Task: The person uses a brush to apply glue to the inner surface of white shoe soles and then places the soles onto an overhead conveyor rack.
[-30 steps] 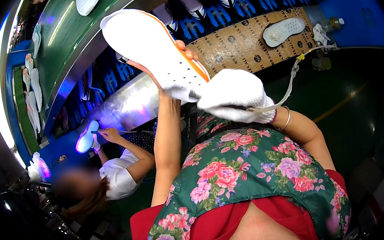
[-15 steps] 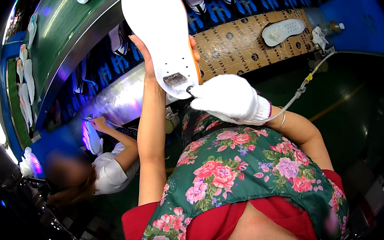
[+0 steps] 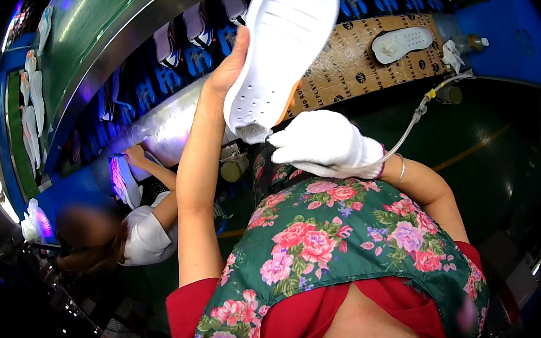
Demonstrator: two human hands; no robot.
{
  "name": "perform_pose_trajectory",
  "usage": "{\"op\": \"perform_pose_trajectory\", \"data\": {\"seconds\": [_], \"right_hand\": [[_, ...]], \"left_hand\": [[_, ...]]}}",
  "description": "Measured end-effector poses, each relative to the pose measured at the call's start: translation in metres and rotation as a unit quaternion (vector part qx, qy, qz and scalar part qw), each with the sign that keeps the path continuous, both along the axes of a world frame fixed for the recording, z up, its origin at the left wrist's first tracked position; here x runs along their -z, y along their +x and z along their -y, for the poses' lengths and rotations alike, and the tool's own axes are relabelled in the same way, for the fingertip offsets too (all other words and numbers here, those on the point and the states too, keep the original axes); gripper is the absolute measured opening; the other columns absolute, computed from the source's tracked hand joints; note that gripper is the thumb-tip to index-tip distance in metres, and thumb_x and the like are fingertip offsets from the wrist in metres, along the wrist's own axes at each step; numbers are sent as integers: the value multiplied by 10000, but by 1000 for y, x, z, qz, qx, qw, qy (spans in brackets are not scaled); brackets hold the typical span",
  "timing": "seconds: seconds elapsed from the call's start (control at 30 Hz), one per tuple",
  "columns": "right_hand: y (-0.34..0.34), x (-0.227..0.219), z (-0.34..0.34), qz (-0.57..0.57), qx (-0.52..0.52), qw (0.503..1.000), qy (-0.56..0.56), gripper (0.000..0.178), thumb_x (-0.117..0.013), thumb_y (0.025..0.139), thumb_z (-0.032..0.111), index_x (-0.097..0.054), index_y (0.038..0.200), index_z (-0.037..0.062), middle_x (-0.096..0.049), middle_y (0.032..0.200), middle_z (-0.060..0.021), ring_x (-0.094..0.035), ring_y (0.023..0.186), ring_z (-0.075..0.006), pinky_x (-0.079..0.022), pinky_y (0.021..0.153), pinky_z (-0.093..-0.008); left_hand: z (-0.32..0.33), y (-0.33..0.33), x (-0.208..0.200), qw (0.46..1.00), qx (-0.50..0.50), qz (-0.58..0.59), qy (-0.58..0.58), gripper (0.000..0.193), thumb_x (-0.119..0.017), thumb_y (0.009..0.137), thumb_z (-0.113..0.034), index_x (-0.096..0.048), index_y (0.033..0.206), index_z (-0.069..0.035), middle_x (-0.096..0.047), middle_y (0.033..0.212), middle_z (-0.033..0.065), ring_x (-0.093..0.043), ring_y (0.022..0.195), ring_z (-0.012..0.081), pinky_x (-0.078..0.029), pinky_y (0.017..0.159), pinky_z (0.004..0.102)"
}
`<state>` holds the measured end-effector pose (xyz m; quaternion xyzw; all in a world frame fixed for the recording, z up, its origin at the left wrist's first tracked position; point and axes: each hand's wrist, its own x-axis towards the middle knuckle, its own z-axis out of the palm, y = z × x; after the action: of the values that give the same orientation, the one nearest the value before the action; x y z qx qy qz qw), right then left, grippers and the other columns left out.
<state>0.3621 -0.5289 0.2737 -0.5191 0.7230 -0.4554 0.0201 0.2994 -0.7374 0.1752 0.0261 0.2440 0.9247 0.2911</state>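
Observation:
My left hand is closed round the edge of a white shoe sole, held up and tilted with its top face toward me. Small holes dot the end nearest me, which has a grey rough patch. An orange strip shows along its right side. My right hand, in a white knit glove, is closed on a tool on a thin hose; only its dark tip shows, close by the sole's near end. Whether the tip touches the sole, I cannot tell. The tool's body is hidden in the glove.
Another white sole lies on the brown cardboard of the bench, beside a crumpled white cloth and a bottle. Shoes line the rack behind. At left, a co-worker's hand is at a shoe.
My left hand has turned the sole, its far end swinging right and its surface tilting. My right hand has barely moved. The co-worker and their shoe have shifted slightly.

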Motion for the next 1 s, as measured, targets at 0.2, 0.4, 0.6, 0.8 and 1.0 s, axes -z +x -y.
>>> {"op": "perform_pose_trajectory", "data": {"seconds": [0.2, 0.4, 0.6, 0.8, 1.0], "right_hand": [[-6, -7, -2, 12, 61, 998, 11, 238, -788, 754, 90, -747, 987, 114, -725, 991, -85, -691, 843, -250, -549, 751, -360], [-4, -9, -3, 51, -2, 998, 23, 241, -791, 740, 69, -742, 972, 115, -722, 972, -76, -689, 814, -247, -548, 704, -343], [-7, -7, -2, 28, -16, 999, 39, 220, -772, 746, 57, -737, 958, 104, -719, 959, -87, -676, 787, -258, -534, 680, -350], [-22, -7, -8, 51, 27, 998, 41, 206, -767, 746, 54, -746, 946, 94, -731, 915, -75, -680, 769, -242, -531, 682, -342], [-20, 0, -3, 108, 53, 991, 54, 182, -792, 759, 102, -764, 937, 127, -739, 923, -51, -694, 782, -206, -548, 708, -309]], "left_hand": [[-3, -5, -16, 963, 67, -83, -247, 754, -392, 973, -641, -532, 1391, -29, -610, 1294, 187, -638, 1124, 225, -551, 898, 331], [-10, -10, -51, 850, 158, -91, -495, 920, -449, 859, -784, -575, 1352, -18, -499, 1365, 335, -512, 1279, 416, -478, 979, 502], [-11, -15, -60, 813, 200, -117, -534, 1037, -423, 787, -870, -562, 1366, -22, -489, 1381, 330, -495, 1289, 447, -447, 1008, 515], [-2, -26, -43, 822, 210, -94, -521, 980, -400, 832, -833, -518, 1415, -54, -511, 1388, 271, -546, 1251, 362, -478, 983, 437], [0, -26, -1, 857, 122, -35, -499, 726, -378, 981, -642, -530, 1407, -73, -584, 1342, 182, -626, 1164, 232, -558, 865, 332]]}}
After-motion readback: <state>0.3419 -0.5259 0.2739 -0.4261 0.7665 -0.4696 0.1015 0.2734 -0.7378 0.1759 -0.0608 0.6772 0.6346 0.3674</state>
